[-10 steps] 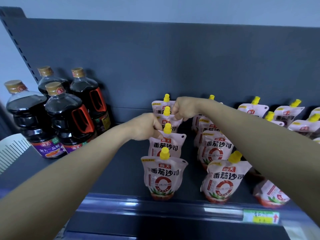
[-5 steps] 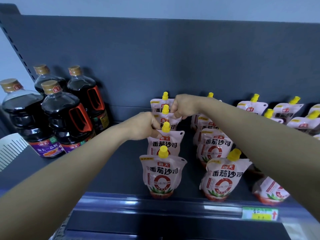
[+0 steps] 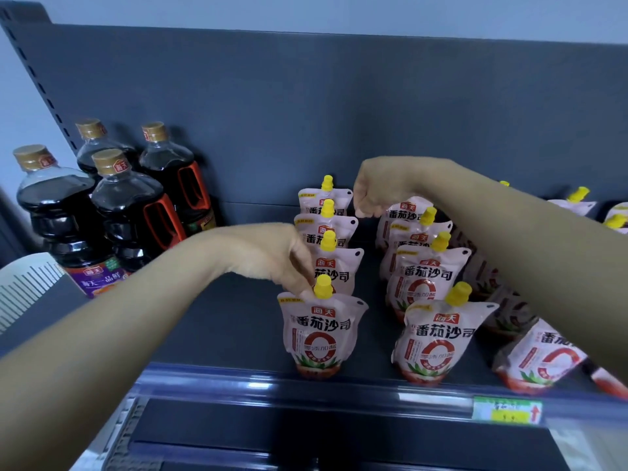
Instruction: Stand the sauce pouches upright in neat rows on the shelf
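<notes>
Head view shows the left hand (image 3: 272, 256) at the front sauce pouch (image 3: 321, 334) of the left row on the shelf (image 3: 238, 321). Its fingers (image 3: 304, 283) pinch the pouch top, right beside the yellow cap (image 3: 322, 286). That pouch stands tall, cap up. The right hand (image 3: 377, 192) is farther back, curled shut between the two rows, and I cannot tell if it holds anything. A tipped pouch (image 3: 540, 358) leans at the front right, nearer the right arm
</notes>
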